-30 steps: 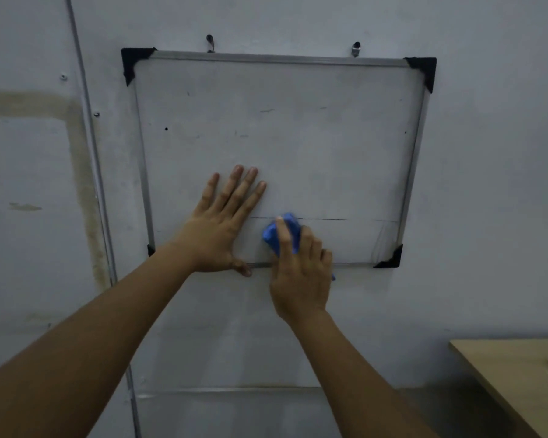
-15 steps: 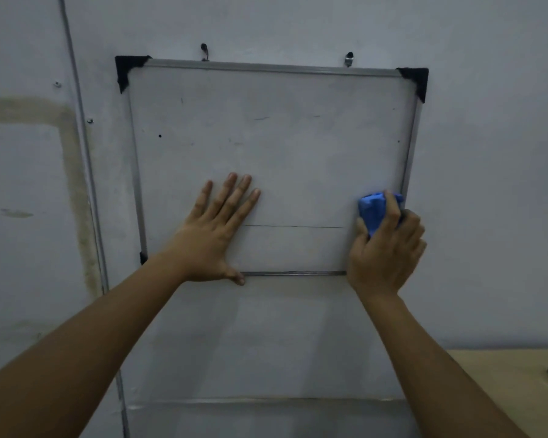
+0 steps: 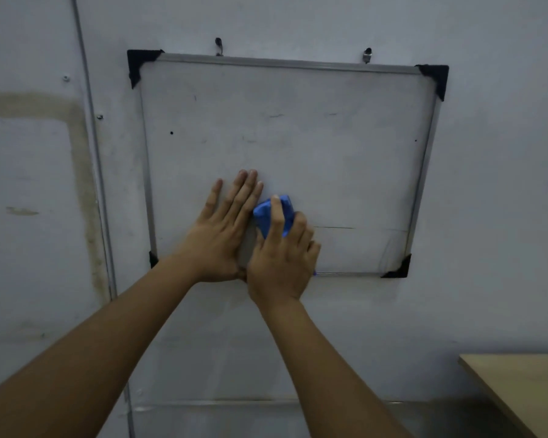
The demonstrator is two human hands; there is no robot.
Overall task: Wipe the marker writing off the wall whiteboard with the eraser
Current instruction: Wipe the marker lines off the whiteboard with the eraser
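Note:
A whiteboard (image 3: 329, 159) with a metal frame and black corner caps hangs on the wall. A thin dark marker line (image 3: 336, 227) runs across its lower part, with faint smudges near the lower right corner. My left hand (image 3: 222, 229) lies flat on the board's lower left area, fingers spread. Right beside it, my right hand (image 3: 282, 260) presses a blue eraser (image 3: 268, 213) against the board, just left of the line's visible end. The two hands touch at the thumbs.
A light wooden table (image 3: 516, 387) juts in at the lower right, with a dark object at its far edge. A thin pipe (image 3: 92, 159) runs down the wall left of the board. Two hooks hold the board's top edge.
My right hand swept the eraser from the board's right edge back left to beside my left hand. The left part of the line is gone. My left hand stayed put.

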